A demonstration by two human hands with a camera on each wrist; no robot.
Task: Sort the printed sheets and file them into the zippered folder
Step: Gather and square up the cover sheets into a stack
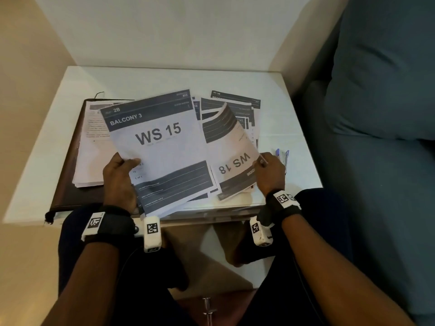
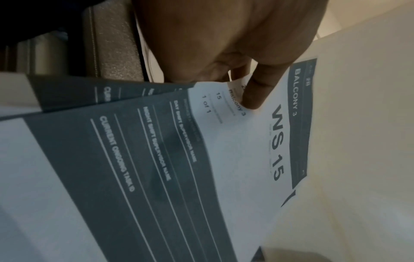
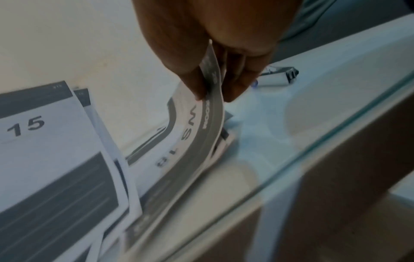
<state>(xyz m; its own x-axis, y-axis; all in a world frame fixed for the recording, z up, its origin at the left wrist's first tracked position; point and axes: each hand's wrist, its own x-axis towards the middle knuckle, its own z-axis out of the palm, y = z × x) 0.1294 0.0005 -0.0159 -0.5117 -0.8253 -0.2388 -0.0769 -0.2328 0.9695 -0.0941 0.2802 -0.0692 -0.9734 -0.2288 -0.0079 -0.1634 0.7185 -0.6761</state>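
My left hand (image 1: pixel 122 171) grips the left edge of a small stack of printed sheets, thumb (image 2: pixel 257 95) on top of the "WS 15" sheet (image 1: pixel 160 142) (image 2: pixel 246 141). My right hand (image 1: pixel 268 170) pinches the edge of the "WS 18" sheet (image 1: pixel 233 161) (image 3: pixel 195 134), which curls upward and lies upside down to me. More printed sheets (image 1: pixel 237 107) are spread on the table behind it. The dark zippered folder (image 1: pixel 68 184) lies open at the left with a pile of white papers (image 1: pixel 91 158) on it.
The white table (image 1: pixel 146 78) has a glass front edge (image 3: pixel 336 141). Pens (image 1: pixel 283 156) lie at its right beside my right hand. A blue sofa (image 1: pixel 381 114) stands to the right. A wall rises behind the table. My knees are under the front edge.
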